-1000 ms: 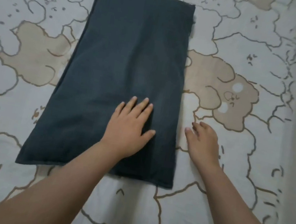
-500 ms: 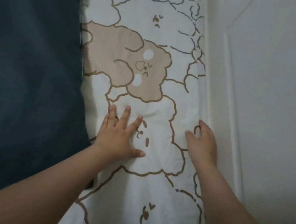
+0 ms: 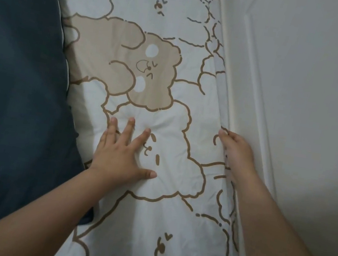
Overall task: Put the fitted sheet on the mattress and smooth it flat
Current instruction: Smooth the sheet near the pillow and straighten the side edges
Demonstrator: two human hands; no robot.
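- left hand [image 3: 122, 158] flat on the fitted sheet [image 3: 148, 224], fingers spread and straight, grip apart, pressing the cloth just right of the dark pillow [image 3: 14, 92].
- right hand [image 3: 236, 156] at the sheet's right edge, fingers curled over it beside the white wall panel [image 3: 300, 104]; grip clamped on the sheet edge.
- sheet spread over the bed, bear print up, small creases round the left fingertips.
- narrow strip of bare sheet between pillow edge and wall, running away to the top.
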